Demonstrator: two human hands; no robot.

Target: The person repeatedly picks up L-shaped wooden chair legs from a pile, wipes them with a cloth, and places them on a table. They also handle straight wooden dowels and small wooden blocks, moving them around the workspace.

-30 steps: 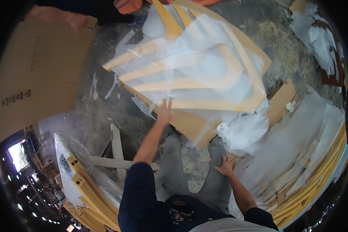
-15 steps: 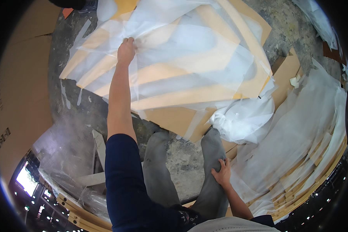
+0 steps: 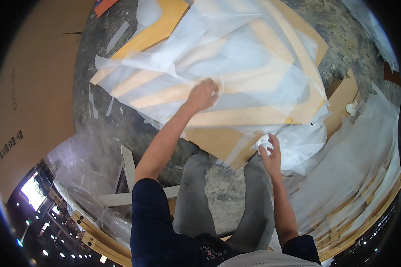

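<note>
A thin translucent white wrapping sheet (image 3: 243, 53) lies over light wooden pieces with curved and straight edges. My left hand (image 3: 203, 95), smeared a little by motion, is closed on the sheet near its middle, and folds run up to it from the left. At the far left, a curved yellow-brown wooden piece (image 3: 171, 26) shows bare. My right hand (image 3: 272, 155) is at the bunched end of white wrapping (image 3: 300, 149) by my right knee, its thumb and fingers curved and apart around that end. Under the wooden pieces lies flat brown cardboard (image 3: 214, 140).
Right of me, a stack of wooden pieces (image 3: 343, 222) is layered with white sheets (image 3: 338, 173). A large cardboard box (image 3: 40, 89) stands at left. Pale strips (image 3: 138, 196) and clear plastic (image 3: 91, 209) lie at lower left. My legs (image 3: 191, 196) rest on the stained concrete floor (image 3: 220, 191).
My left hand has moved right and nearer with the sheet, baring the curved piece at the far left. My right hand has left my knee and reached the bunched wrapping. The view has shifted.
</note>
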